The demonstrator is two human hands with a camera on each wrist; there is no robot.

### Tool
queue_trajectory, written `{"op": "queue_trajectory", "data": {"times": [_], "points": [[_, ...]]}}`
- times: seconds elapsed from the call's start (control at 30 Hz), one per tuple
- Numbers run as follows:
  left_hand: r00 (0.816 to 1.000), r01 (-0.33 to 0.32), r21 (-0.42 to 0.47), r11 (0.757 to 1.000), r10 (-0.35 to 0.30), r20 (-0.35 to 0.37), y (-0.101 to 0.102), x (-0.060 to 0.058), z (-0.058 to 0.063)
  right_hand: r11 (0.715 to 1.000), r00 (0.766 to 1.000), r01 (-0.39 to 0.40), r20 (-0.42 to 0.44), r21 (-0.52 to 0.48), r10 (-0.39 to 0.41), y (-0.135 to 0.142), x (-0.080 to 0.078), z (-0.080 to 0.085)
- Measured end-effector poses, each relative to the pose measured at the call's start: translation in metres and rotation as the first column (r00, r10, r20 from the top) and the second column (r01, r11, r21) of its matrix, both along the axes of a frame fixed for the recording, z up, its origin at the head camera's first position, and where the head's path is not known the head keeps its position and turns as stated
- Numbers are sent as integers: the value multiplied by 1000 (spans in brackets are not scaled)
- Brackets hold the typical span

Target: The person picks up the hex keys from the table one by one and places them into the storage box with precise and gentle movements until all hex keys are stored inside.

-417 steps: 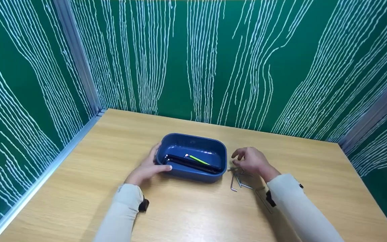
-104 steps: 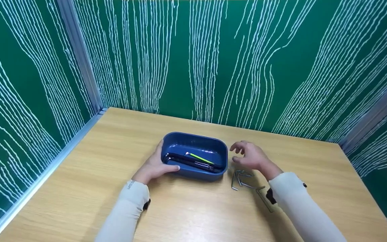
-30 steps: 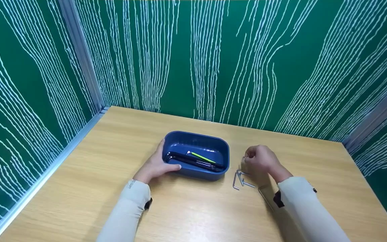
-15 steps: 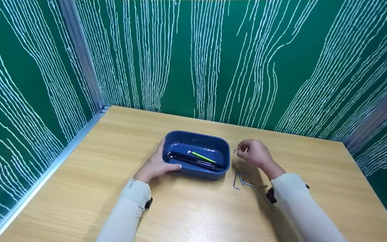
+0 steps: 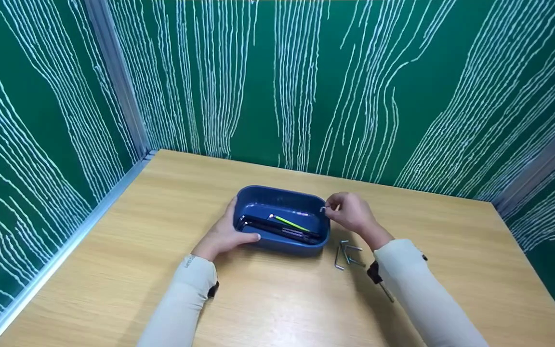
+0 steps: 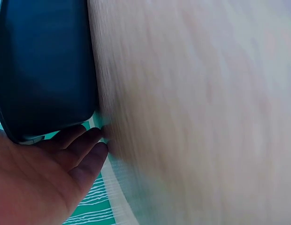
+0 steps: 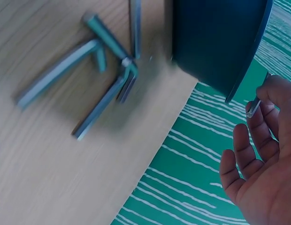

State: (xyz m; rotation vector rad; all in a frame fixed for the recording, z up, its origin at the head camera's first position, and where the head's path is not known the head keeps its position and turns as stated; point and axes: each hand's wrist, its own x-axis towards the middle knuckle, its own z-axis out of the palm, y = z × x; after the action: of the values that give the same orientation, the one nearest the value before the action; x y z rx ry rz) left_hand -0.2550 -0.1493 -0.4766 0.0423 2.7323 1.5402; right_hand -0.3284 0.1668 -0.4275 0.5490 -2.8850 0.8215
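A blue box [image 5: 282,245] with rounded corners stands mid-table. My left hand [image 5: 224,236] grips its left end, thumb over the near rim, fingers along the end wall; the left wrist view shows these fingers against the box [image 6: 47,65]. My right hand [image 5: 352,212] is at the box's right rim and pinches a small silver hex key [image 7: 253,108] between thumb and index finger, its bent end over the rim in the head view. Inside the box lie a hex key with a lime-green sleeve [image 5: 291,222] and long black rods [image 5: 272,229], bent at the left end.
Several silver hex keys [image 7: 101,110] lie in a loose cluster on the wooden table [image 5: 268,299], right of the box. Another longer key [image 5: 386,291] is partly hidden under the right wrist. Green panels [image 5: 253,96] with white wavy lines stand around the table.
Since a second ago, my right hand has lifted the small hex key from near the cluster and moved left to the box's rim. My left hand stays on the box.
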Motion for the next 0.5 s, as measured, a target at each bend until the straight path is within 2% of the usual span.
{"op": "queue_trajectory", "data": {"times": [0.13, 0.33, 0.5], "points": [[1000, -2, -10, 1000, 2, -6, 0, -1, 1, 1000, 1000, -19, -6, 0, 19, -8, -1, -1], [1000, -13, -7, 1000, 13, 24, 0, 2, 3, 1000, 999, -10, 41, -6, 10, -18, -1, -2], [1000, -8, -3, 1000, 8, 22, 0, 2, 2, 1000, 998, -17, 62, -16, 18, -24, -1, -4]]}}
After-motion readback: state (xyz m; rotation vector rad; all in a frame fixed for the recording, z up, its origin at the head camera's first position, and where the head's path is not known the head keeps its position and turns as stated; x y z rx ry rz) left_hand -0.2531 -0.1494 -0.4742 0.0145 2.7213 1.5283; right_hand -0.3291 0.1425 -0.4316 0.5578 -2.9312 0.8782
